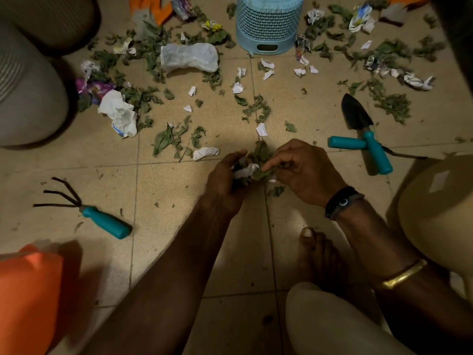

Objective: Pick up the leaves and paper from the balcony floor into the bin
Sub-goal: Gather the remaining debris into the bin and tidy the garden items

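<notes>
Fingers of our left hand (225, 175) are curling tightly round a wad of white paper (247, 171) and leaves (259, 155) just above the floor (179, 188), while our right hand (304, 170) is pinching the same leaves, forefinger lying across them. More leaves and paper scraps are lying scattered between us and the blue bin (268, 26), well ahead. A trowel (357, 116) is lying to the right, a rake (84, 208) to the left.
</notes>
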Tool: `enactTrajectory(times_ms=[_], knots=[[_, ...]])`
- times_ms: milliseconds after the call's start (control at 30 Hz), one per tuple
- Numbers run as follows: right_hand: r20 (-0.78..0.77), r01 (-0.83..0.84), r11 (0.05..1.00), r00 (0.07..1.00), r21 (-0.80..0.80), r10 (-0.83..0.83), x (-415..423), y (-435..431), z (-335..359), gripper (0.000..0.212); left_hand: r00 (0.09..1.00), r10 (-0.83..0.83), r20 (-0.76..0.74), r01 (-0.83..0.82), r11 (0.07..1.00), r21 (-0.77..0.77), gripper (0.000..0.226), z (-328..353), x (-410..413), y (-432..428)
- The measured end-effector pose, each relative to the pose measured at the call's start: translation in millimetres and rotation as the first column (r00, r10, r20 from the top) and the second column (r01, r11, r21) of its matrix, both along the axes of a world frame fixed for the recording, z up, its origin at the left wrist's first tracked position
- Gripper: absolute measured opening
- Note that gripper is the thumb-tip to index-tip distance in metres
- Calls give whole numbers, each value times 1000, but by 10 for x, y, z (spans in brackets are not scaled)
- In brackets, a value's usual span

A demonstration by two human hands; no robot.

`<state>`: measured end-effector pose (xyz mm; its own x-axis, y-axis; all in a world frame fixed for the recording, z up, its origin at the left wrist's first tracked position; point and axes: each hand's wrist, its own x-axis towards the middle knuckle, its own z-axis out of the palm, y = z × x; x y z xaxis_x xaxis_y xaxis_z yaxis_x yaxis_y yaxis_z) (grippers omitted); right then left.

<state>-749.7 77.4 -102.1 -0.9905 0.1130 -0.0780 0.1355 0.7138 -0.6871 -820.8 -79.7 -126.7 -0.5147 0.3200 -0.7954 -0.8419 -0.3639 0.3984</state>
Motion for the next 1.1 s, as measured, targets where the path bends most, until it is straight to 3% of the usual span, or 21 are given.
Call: enactTrajectory(times_ms=[67, 133, 267, 367, 433, 500, 567, 667, 800, 900, 1000, 1033, 1100], knots=[[-28, -15, 1000, 999, 6, 15, -61, -88, 14, 21, 999, -47, -21, 48, 998, 46, 18, 8, 35, 56], [-80, 72, 997, 994, 6, -71, -113, -202, -7, 20, 997, -79, -23, 81, 993, 85, 26, 14, 71, 99], [-99, 210, 978, 973, 20, -207, -152, -312, -79, 15, 994, -108, -22, 108, 994, -2, 26, 12, 127, 165], [34, 155, 959, 988, -239, -152, -177, -211, -37, 23, 1000, -24, 11, 25, 1000, -15, 19, 10, 102, 120], [18, 247, 921, 967, -302, -254, -167, -86, -40, 20, 994, 74, 79, -79, 995, 64, 14, 23, 58, 28], [17, 321, 946, 947, -52, -320, -102, 4, -129, 16, 989, 111, 98, -120, 988, 97, 12, 29, 17, -58], [149, 249, 941, 946, 230, -287, 28, -29, -282, 16, 989, 118, 92, -127, 986, 104, 12, 23, -6, -107], [265, 192, 945, 928, 264, -263, 240, -210, -534, 37, 986, 139, 90, -149, 982, 114, 12, 14, -29, -127], [135, 215, 928, 955, 303, -265, 230, -223, -642, 20, 988, 128, 82, -137, 983, 118, 13, -7, -21, -139], [94, 271, 943, 952, 193, -293, 140, -137, -580, 17, 993, 96, 72, -103, 989, 101, 14, -60, -10, -144], [14, 336, 934, 942, -122, -337, 65, -121, -362, 6, 998, 53, 38, -54, 998, 45, 15, -117, 8, -81], [-3, 303, 933, 951, -193, -310, 45, -147, -282, 5, 1000, 16, 21, -16, 1000, 16, 15, -130, 25, -44], [-52, 178, 971, 981, -158, -188, 0, -233, -163, 6, 996, -86, -8, 86, 996, -38, 19, -130, 75, 44]])
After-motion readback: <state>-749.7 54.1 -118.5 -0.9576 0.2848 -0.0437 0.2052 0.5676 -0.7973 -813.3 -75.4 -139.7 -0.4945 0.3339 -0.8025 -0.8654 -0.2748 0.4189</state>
